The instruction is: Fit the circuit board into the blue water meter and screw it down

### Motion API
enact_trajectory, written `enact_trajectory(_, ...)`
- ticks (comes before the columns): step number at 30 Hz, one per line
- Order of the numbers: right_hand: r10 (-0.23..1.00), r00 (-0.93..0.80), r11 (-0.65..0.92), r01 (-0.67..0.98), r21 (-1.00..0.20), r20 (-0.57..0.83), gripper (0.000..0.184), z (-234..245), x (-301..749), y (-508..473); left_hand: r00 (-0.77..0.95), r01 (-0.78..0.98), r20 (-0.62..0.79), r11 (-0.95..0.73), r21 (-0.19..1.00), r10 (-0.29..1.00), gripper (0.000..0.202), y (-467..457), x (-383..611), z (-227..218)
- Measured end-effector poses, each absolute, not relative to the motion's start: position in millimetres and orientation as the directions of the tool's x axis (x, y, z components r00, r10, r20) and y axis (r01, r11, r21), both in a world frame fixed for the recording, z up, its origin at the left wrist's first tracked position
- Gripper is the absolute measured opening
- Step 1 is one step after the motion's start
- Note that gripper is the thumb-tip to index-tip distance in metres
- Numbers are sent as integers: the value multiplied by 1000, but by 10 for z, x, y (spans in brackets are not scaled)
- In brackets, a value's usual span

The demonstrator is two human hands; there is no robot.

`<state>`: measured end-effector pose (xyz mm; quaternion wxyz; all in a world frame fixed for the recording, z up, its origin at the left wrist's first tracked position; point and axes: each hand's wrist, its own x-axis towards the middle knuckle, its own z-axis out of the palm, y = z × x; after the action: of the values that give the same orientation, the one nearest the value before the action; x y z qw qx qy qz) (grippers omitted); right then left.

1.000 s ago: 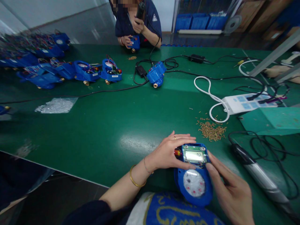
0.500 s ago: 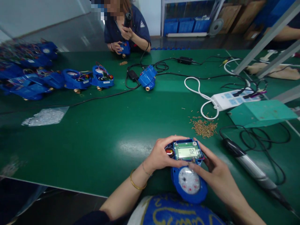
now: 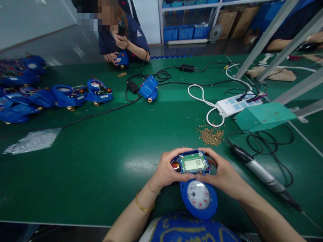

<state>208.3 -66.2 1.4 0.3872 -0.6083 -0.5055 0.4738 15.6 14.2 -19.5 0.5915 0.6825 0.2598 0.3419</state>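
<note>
A blue water meter (image 3: 185, 198) is held close to my body at the table's near edge. Its round white dial faces up, and above that a green circuit board with a display (image 3: 194, 164) reads about 0.2. My left hand (image 3: 168, 169) wraps the meter's left side, thumb along the lower edge of the board. On the other side my right hand (image 3: 219, 169) grips it, its thumb meeting the left one just above the dial. Both hands are closed on the housing, whose underside is hidden.
Small brass-coloured screws (image 3: 211, 136) lie piled beyond my hands. An electric screwdriver (image 3: 262, 173) rests at right, near a green block (image 3: 264, 116) and a power strip (image 3: 236, 103). Blue meters (image 3: 68, 95) line the left; a plastic bag (image 3: 32, 141) lies nearer. Across sits a co-worker (image 3: 123, 40).
The view has shifted, so the table things sit further left. My right fingers have moved up around the top right corner of the meter; both hands still hold it.
</note>
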Motion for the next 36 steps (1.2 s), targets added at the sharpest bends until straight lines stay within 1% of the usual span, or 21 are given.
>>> enact_trajectory(3, 981, -51, -164, 311, -936, -189, 47, 23, 2140, -529, 640, -37, 149, -163, 986, 754, 70, 150, 171, -187)
enact_trajectory(6, 978, -107, -126, 373, -919, -178, 42, 25, 2201, -406, 654, -47, 165, -178, 983, 738, 69, 155, 189, -166)
enact_trajectory(11, 980, -126, -83, 455, -887, -157, 16, 36, 2262, -240, 684, -9, 154, -203, 979, 713, 68, 169, 201, -149)
enact_trajectory(13, 980, -124, -78, 471, -879, -153, 13, 29, 2275, -182, 694, 8, 145, -209, 978, 705, 69, 183, 198, -143)
enact_trajectory(16, 982, -119, -73, 480, -875, -146, 13, 11, 2287, -120, 716, 25, 153, -244, 970, 681, 69, 205, 187, -132)
enact_trajectory(19, 982, -100, -99, 450, -888, -160, 12, -20, 2281, -113, 740, 29, 185, -305, 952, 647, 69, 214, 169, -119)
enact_trajectory(22, 975, -63, -173, 375, -911, -211, 8, -62, 2257, -163, 752, 6, 221, -341, 940, 620, 70, 205, 149, -107)
enact_trajectory(24, 963, -58, -236, 301, -924, -265, 9, -83, 2242, -211, 758, -8, 234, -349, 937, 609, 69, 198, 139, -101)
enact_trajectory(27, 937, -97, -314, 189, -931, -335, 19, -89, 2242, -270, 756, -21, 250, -360, 933, 604, 67, 200, 130, -103)
enact_trajectory(30, 918, -139, -359, 109, -927, -372, 26, -77, 2267, -292, 766, -6, 242, -369, 929, 596, 68, 217, 124, -114)
enact_trajectory(36, 876, -232, -419, 63, -906, -422, 29, -22, 2372, -214, 769, -18, 274, -409, 912, 577, 69, 230, 124, -134)
